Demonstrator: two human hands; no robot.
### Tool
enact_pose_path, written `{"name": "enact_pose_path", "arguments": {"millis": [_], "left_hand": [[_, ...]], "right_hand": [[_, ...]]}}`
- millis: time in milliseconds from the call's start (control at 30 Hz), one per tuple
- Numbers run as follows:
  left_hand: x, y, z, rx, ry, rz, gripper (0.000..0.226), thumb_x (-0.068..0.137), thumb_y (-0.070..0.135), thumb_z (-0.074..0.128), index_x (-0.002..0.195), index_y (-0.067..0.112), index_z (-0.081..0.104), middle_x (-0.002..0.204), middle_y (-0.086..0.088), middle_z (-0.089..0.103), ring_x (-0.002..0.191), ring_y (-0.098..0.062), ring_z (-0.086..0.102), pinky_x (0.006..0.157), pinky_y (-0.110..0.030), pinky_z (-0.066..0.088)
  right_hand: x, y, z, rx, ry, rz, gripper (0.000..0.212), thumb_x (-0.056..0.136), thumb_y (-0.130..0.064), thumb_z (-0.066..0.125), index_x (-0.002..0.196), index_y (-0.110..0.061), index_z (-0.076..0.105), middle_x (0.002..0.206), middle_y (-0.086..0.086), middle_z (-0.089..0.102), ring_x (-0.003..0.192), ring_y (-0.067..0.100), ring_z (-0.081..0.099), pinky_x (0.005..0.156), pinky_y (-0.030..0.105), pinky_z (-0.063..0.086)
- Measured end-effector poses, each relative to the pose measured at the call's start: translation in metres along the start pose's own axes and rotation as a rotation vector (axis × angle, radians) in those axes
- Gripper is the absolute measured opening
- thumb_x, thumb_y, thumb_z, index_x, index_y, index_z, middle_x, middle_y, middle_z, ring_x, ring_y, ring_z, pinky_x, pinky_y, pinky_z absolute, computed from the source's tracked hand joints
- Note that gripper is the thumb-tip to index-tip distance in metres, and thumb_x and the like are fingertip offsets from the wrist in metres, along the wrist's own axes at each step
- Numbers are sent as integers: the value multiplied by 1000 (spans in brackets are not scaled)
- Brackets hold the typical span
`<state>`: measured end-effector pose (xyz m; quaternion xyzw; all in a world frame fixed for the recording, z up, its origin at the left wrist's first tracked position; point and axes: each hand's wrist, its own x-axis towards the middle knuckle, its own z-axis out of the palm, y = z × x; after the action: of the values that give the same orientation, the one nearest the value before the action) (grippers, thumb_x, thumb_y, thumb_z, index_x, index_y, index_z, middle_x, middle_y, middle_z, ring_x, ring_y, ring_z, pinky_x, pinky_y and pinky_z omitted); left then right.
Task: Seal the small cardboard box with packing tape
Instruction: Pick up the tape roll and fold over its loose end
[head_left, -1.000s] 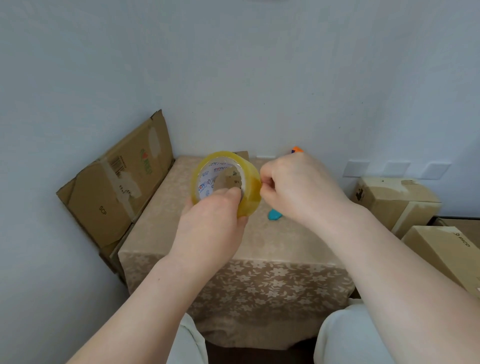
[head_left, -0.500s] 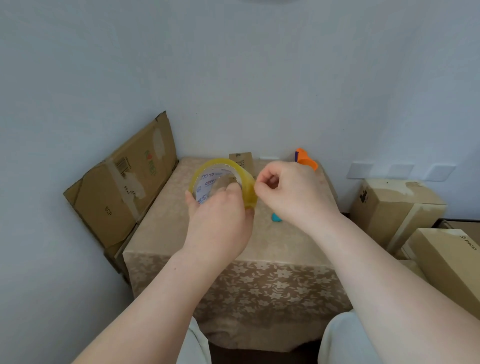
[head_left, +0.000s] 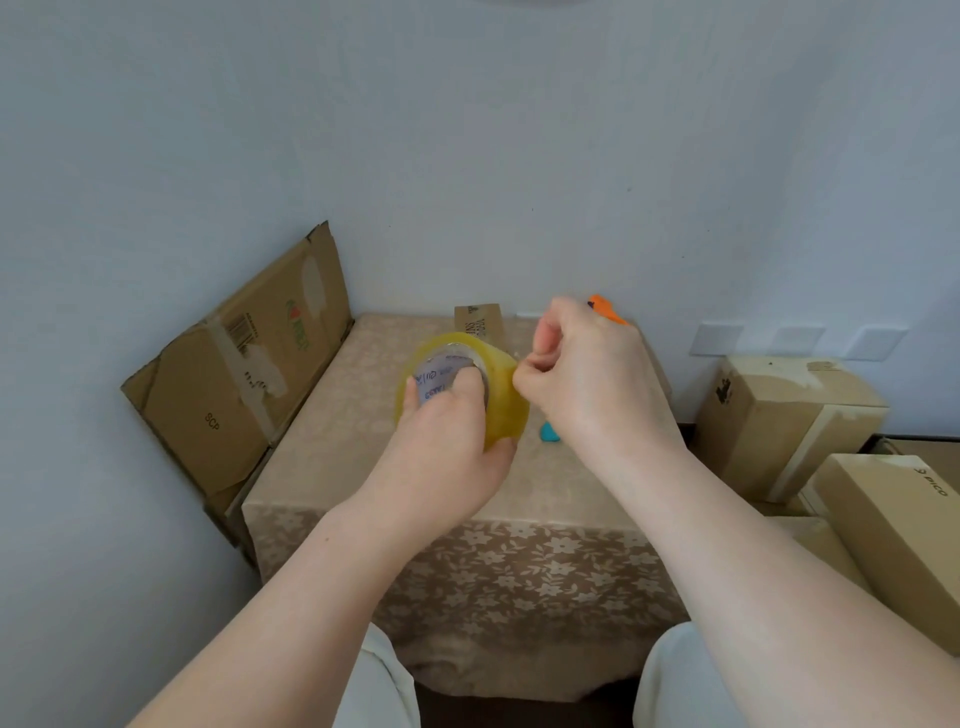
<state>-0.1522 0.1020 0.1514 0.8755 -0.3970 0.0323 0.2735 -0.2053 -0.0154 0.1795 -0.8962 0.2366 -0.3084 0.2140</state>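
The small cardboard box (head_left: 478, 323) stands at the far edge of the tabletop (head_left: 332, 441), behind the hands and well apart from them, with no tape on it that I can see. Nearer, the left hand (head_left: 441, 457) has its grip closed around the tape roll (head_left: 501, 400), fingers hooked through the core, likely to steady it. The right hand (head_left: 587, 379) pinches narrowly at the roll's rim, probably picking for the loose end. Beyond lie a teal object (head_left: 549, 432) and something orange (head_left: 605, 309).
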Motion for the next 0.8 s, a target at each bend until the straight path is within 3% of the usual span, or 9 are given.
{"name": "enact_pose_path", "arguments": {"millis": [100, 200, 233, 300, 367, 500, 600, 667, 800], "left_hand": [[-2, -4, 3, 2, -8, 49, 33, 87, 24, 55, 74, 24, 25, 60, 11, 36, 59, -9, 34, 110, -47, 25], [-3, -3, 6, 29, -19, 87, 24, 91, 25, 51, 84, 18, 29, 60, 8, 41, 64, -16, 42, 113, -43, 24], [-4, -1, 7, 21, -22, 94, 23, 91, 26, 50, 86, 17, 29, 62, 6, 44, 67, -20, 48, 110, -40, 30], [-4, 2, 8, 8, -16, 82, 22, 92, 27, 49, 88, 16, 30, 73, -3, 54, 72, -25, 54, 77, -37, 45], [0, 4, 6, 49, -34, 35, 18, 93, 26, 45, 91, 12, 33, 87, -12, 61, 70, -26, 54, 57, -33, 37], [16, -2, -2, 149, -181, -110, 22, 91, 13, 42, 109, 2, 45, 101, -14, 60, 92, -30, 61, 68, -34, 43], [24, -11, -4, 44, -283, -184, 11, 83, 8, 48, 87, 5, 57, 84, -9, 65, 79, -27, 66, 70, -38, 55], [24, -14, -3, -108, -275, -244, 11, 77, 7, 49, 74, 5, 59, 72, -13, 68, 66, -28, 68, 64, -45, 59], [18, -14, 1, -228, -159, -308, 23, 84, 16, 56, 64, 14, 45, 73, -14, 64, 66, -27, 63, 62, -39, 54]], "right_hand": [[0, 2, 0, -34, 31, -39, 13, 77, -7, 50, 86, -17, 49, 62, -7, 41, 56, 7, 39, 44, 23, 29], [1, 3, 5, -30, -18, -84, 21, 79, -3, 46, 92, -19, 45, 66, 0, 56, 66, 21, 51, 53, 32, 38], [1, 3, 8, 11, -28, -88, 24, 77, 0, 44, 91, -19, 43, 68, 4, 60, 69, 26, 54, 56, 34, 41], [1, -1, 13, 98, -31, -109, 29, 72, 6, 39, 87, -19, 39, 69, 12, 61, 69, 32, 56, 59, 37, 43], [-2, -6, 18, 102, -45, -152, 29, 70, 4, 38, 86, -20, 35, 71, 14, 59, 68, 34, 52, 57, 37, 39], [-8, -18, 27, 124, -84, -285, 21, 65, -10, 29, 79, -26, 27, 72, 11, 50, 70, 31, 46, 55, 33, 32], [-10, -16, 38, 164, -74, -379, 27, 68, -1, 37, 76, -26, 28, 66, 11, 48, 64, 27, 42, 53, 37, 36], [-10, -12, 40, 221, -40, -319, 23, 75, 5, 44, 79, -18, 41, 66, 11, 54, 63, 28, 48, 55, 41, 43], [-6, -4, 39, 257, -6, -183, 16, 78, 3, 52, 82, -13, 52, 71, 5, 62, 67, 23, 59, 63, 38, 50]]}}
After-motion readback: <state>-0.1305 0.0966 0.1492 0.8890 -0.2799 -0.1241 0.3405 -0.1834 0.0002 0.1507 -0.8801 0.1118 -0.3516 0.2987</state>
